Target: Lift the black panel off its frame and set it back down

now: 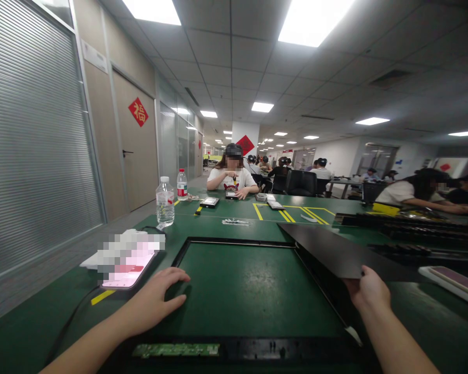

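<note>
A black rectangular frame (pixel 242 241) lies flat on the green table in front of me, with the tabletop showing through its middle. Along its near side sits a green circuit board strip (pixel 176 350). My left hand (pixel 167 291) rests by the frame's left side, fingers spread and holding nothing. On the right, my right hand (pixel 368 293) grips the near edge of a thin dark sheet (pixel 331 249), thumb on top. The sheet is tilted and raised over the frame's right side, and its far corner comes close to the frame's upper right corner. A small white piece (pixel 353 335) shows at the frame's lower right.
A lit phone (pixel 134 270), a clear water bottle (pixel 165 201) and a red-labelled bottle (pixel 182 185) stand at left. Across the table a person (pixel 233 176) works on a small device. Dark parts (pixel 405 228) and a white-edged device (pixel 452 285) lie at right.
</note>
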Available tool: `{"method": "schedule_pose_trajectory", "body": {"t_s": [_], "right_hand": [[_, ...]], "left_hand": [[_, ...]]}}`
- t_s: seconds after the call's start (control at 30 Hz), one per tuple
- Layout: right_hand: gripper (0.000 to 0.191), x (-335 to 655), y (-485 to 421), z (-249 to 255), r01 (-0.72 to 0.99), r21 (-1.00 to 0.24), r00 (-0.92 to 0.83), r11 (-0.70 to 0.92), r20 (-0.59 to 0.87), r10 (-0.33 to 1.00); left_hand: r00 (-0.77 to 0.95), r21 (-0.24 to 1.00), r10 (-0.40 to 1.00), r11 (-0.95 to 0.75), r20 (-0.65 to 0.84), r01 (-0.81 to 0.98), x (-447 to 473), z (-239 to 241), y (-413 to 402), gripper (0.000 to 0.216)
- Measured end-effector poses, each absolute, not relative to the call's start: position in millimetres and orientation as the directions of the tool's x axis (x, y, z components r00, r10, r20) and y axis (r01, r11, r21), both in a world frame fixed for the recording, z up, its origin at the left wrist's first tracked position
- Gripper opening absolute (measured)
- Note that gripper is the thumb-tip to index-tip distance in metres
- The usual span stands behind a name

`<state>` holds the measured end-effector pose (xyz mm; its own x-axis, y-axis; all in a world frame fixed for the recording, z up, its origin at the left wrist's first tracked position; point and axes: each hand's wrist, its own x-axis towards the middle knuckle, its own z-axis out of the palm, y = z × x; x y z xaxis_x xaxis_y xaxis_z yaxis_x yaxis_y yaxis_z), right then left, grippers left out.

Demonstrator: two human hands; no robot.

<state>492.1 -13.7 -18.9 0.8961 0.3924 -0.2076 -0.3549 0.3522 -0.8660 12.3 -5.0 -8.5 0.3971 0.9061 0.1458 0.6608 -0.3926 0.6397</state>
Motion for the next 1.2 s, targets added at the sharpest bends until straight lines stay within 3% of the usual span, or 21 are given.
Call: {"method": "schedule_pose_trajectory", "body": {"t_s": [0.6,0.93,1.2], "right_hand": [[0.029,502.1,-6.8,-33.2,-0.513,-0.809,0.835,0.287,-0.392,0.387],[0.034,509.2,-7.8,-35.0,-0.612,-0.757,0.737,0.227,-0.443,0.511],[0.042,506.6,-7.7,-31.0,-0.619,-0.759,0.725,0.202,-0.454,0.518]], "left_hand": [[0.398,0.618,0.905,-0.4,0.15,0.676,11.0,-12.3,-4.3,0.035],[0.406,0.618,0.904,-0.395,0.133,0.679,11.5,-10.5,-5.5,0.036],[0.405,0.625,0.903,-0.399,0.142,0.671,11.2,-12.0,-5.2,0.035]]}}
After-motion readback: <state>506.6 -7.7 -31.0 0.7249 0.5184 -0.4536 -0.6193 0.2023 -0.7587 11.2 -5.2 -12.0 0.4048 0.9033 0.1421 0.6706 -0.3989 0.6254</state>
